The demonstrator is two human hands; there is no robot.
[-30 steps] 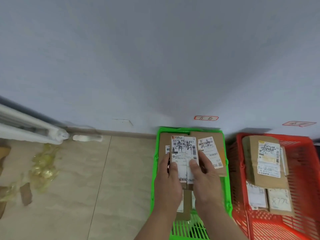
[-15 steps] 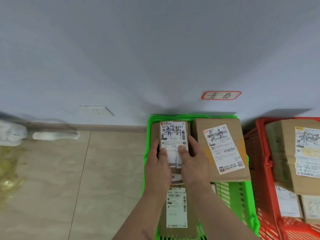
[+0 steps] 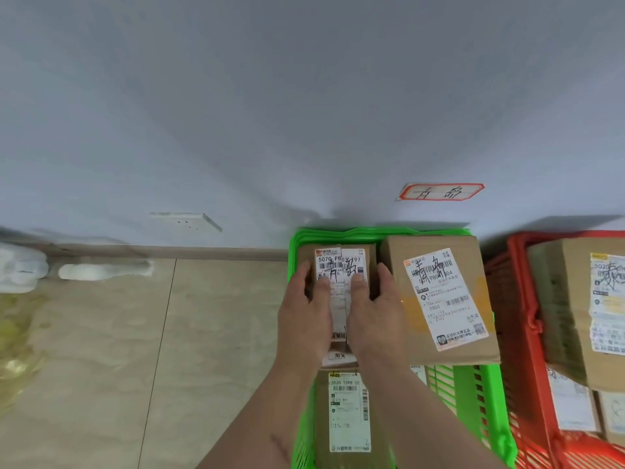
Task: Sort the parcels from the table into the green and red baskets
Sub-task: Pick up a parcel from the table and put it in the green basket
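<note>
bare slatted floor of the green basket point(image 3: 473, 394) shows right of the hands, below the large parcel point(image 3: 439, 299).

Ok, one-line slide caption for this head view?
Both hands, left and right, hold a small labelled parcel in the green basket, beside a larger box.

Readable labels on the parcels and the wall

You are looking at a small parcel point(image 3: 341, 282) whose label is showing "5070 P8", partly overwritten by handwritten characters; the big box point(image 3: 439, 299) beside it is carrying a label reading "P804" under more handwriting; the nearer parcel point(image 3: 348, 414) is showing "5020 T098 50". A red-bordered wall sign point(image 3: 441, 191) is bearing two handwritten characters.
</note>
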